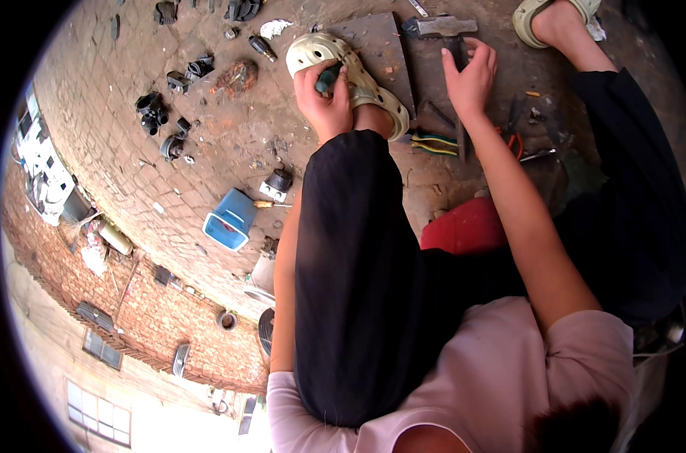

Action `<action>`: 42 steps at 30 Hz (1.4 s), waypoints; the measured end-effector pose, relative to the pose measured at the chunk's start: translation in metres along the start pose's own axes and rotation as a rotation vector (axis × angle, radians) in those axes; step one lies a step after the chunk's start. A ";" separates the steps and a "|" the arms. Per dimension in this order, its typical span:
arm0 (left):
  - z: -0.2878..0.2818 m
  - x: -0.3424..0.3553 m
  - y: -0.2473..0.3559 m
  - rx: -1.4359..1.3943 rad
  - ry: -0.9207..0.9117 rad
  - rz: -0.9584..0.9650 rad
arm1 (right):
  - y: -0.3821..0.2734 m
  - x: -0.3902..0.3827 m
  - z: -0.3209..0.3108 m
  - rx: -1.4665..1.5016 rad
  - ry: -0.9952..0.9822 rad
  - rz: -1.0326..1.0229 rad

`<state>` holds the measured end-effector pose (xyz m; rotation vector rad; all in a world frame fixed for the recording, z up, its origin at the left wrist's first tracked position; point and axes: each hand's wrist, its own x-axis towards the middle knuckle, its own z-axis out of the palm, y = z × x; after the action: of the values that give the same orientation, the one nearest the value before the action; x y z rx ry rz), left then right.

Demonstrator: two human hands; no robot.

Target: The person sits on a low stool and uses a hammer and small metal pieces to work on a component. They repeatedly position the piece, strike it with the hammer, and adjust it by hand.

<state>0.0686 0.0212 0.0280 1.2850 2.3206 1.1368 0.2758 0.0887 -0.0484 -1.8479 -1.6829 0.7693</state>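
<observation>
My left hand (323,98) is closed round a dark green rounded thing (329,78), just above the cream clog (313,51) on my left foot. Its kind is mostly hidden by my fingers. On the right, my right hand (471,79) lies over the dark handle of a hammer (447,28), thumb and fingers apart. The hammer rests on the ground with its head beyond my fingertips. Pliers with yellow-green handles (435,143) lie nearer to me, left of the hammer handle's end. Orange-handled pliers (516,143) are to the right of my forearm.
A flat metal plate (392,64) lies between my feet. Dark metal parts (153,113) are scattered at the left, with a blue bin (230,220) and a screwdriver (270,204) nearer. Something red (467,229) shows under me. A brick strip and a windowed wall stand far left.
</observation>
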 end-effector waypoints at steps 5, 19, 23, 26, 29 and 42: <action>-0.002 -0.003 0.002 -0.036 0.044 0.004 | -0.046 0.015 0.023 0.067 -0.271 -0.486; -0.007 -0.003 0.007 -0.047 -0.018 0.044 | -0.075 0.058 0.065 0.087 -0.642 -0.790; -0.008 -0.004 0.007 -0.052 -0.014 0.049 | -0.077 0.052 0.059 0.063 -0.567 -0.810; -0.008 -0.004 0.007 -0.062 -0.020 0.053 | -0.072 0.042 0.053 -0.003 -0.558 -0.728; -0.008 -0.004 0.009 -0.059 -0.036 0.052 | -0.063 0.031 0.052 0.028 -0.517 -0.622; -0.005 0.017 0.040 -0.518 -0.073 -0.350 | -0.084 0.044 0.019 0.980 -1.182 0.250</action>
<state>0.0803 0.0443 0.0634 0.6917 1.9106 1.4039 0.2064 0.1400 -0.0051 -0.8451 -1.1051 2.5373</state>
